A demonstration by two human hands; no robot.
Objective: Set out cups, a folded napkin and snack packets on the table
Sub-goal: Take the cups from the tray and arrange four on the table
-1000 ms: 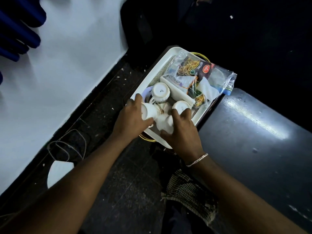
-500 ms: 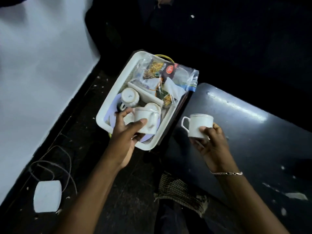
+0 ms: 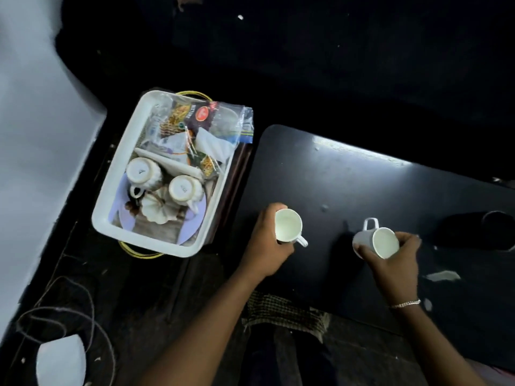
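1. White cup (image 3: 288,225) held in left hand (image 3: 267,240), fingers wrapped round it, over dark tabletop (image 3: 348,185).
2. Second cup (image 3: 376,242) gripped in right hand (image 3: 393,260), tilted.
3. Two upturned cups (image 3: 145,172) in tray (image 3: 119,162) with snack packets (image 3: 200,118).

Left hand (image 3: 266,240) curled closed, arm reaching forward; right hand (image 3: 395,260) likewise gripping (bracelet at the wrist).

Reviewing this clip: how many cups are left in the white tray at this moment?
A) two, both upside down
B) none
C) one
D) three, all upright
A: two cups sit base-up in the white tray, while the left hand and right hand each hold another cup over the dark table.
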